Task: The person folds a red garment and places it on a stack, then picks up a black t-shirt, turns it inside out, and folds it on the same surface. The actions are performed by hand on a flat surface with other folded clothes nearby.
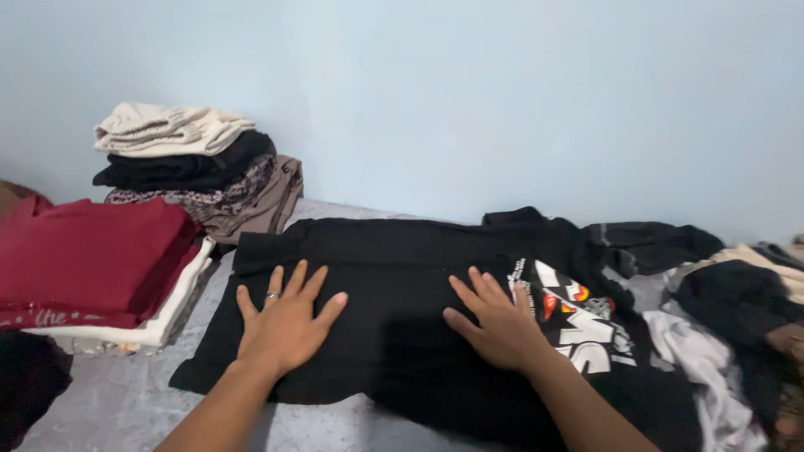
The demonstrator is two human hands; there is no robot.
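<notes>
We have both hands flat on a black T-shirt [394, 276] spread across the grey bed surface [109, 402]. Our left hand [285, 322], with a ring on one finger, lies released and splayed on the shirt's lower left part, gripping nothing. Our right hand [498, 322] presses open-palmed near the middle, just at the edge of the shirt's white, red and orange printed graphic [578, 322], which sits at about 3 o'clock from that hand.

As we judge it, the shirt is smoothed out flat but not yet folded; it looks like the start of its fold.

At 9 o'clock lies a finished stack: a dark red folded garment [88, 255] on top of a white one [176, 314]. At 11 o'clock, against the pale blue wall [502, 92], a second pile [197, 167] holds cream, black, patterned and brown pieces.

At 3 o'clock, a loose heap of unfolded clothes [720, 318], black, grey, white and beige, appears still to be sorted.

We see no packages or signs.
</notes>
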